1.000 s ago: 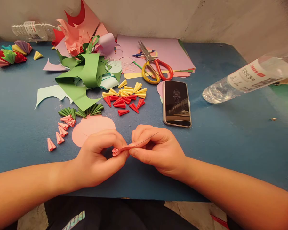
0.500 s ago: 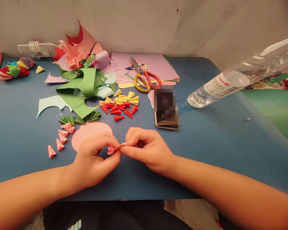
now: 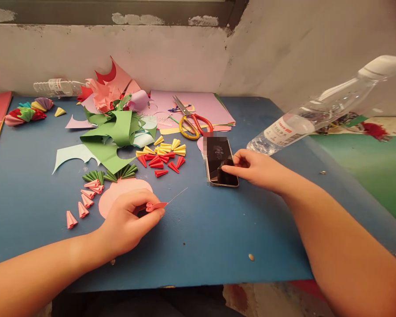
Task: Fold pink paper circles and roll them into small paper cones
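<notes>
Left hand (image 3: 128,218): thumb and forefinger pinching a pink rolled-paper piece (image 3: 156,206) with paired curls at one end; left of the phone, on the person's side.
Thin strand: straight, needle-like length (image 3: 178,195) projecting from the piece's pointed end toward the phone; material too fine to tell.
Right hand (image 3: 260,171): at the right edge of the phone, fingers partly curled, thumb over the screen; cannot tell whether it grips or only touches.
Phone (landmark): black-screened, rectangular, pale-edged smartphone (image 3: 219,154), lying face up on the blue-painted flat desk (image 3: 201,246).
Pink base: scalloped flat pink paper shape (image 3: 114,196), left of the phone, partly hidden behind the left hand.
Pink cones: small rolled pink paper clusters (image 3: 87,201), farthest left of the phone among the cones.
Green cones: dark green rolled paper fans (image 3: 123,172), left of the phone, at the pink base's far edge.
Red and yellow cones: small red paper cones (image 3: 156,162) and yellow paper cones (image 3: 166,147), left of the phone, nearer it than the green.
Scissors: metal-bladed, with yellow and red handles (image 3: 186,115), just beyond the phone, slightly left.
Offcuts: curled green paper scraps (image 3: 122,127), left of and beyond the phone.
Bottle: clear plastic, white-labelled (image 3: 284,130), right of the phone, slanted in view.
</notes>
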`<action>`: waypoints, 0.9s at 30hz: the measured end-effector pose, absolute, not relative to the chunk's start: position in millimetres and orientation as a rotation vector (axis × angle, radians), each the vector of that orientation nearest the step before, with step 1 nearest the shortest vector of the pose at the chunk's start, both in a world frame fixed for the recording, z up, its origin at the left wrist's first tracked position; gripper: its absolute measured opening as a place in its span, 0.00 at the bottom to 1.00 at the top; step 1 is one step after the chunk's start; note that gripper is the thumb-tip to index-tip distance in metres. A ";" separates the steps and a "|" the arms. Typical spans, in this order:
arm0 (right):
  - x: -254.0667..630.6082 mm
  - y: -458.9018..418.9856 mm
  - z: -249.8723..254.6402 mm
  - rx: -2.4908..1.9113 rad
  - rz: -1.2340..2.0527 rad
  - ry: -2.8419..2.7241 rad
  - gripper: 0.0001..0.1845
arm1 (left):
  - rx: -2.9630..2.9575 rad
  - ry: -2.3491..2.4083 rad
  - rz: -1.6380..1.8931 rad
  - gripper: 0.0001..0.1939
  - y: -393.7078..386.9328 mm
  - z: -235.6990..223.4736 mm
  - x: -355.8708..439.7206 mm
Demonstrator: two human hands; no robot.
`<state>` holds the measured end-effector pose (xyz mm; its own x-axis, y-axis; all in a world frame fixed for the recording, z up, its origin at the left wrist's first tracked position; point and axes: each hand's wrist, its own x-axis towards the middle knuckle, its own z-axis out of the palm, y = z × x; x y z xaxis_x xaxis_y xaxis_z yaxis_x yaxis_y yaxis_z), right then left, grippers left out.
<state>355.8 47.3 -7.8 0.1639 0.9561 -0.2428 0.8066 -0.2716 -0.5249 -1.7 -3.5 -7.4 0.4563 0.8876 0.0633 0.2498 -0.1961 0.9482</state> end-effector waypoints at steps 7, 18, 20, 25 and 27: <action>358.7 48.9 -13.6 -2.133 0.878 -1.658 0.29 | 1.697 0.984 0.758 0.12 -1.0 -7.3 -2.5; 363.0 51.4 -13.7 -2.095 0.861 -1.677 0.28 | 1.645 1.018 0.734 0.17 1.7 -5.5 -9.9; 362.1 50.4 -9.3 -2.088 0.848 -1.625 0.26 | 1.677 1.005 0.742 0.19 3.4 -4.8 -10.8; 318.2 26.0 15.4 -1.950 0.683 -1.629 0.18 | 1.716 0.958 0.809 0.20 5.5 -2.4 -11.7; 286.1 8.9 20.5 -1.674 0.903 -1.817 0.18 | 1.712 0.958 0.809 0.20 5.2 -2.1 -12.2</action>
<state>286.1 8.9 20.5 -0.1138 0.9910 -0.0712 0.6553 0.0210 -0.7551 -12.2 5.2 -2.1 0.4679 0.8797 0.0843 0.2304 -0.2136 0.9494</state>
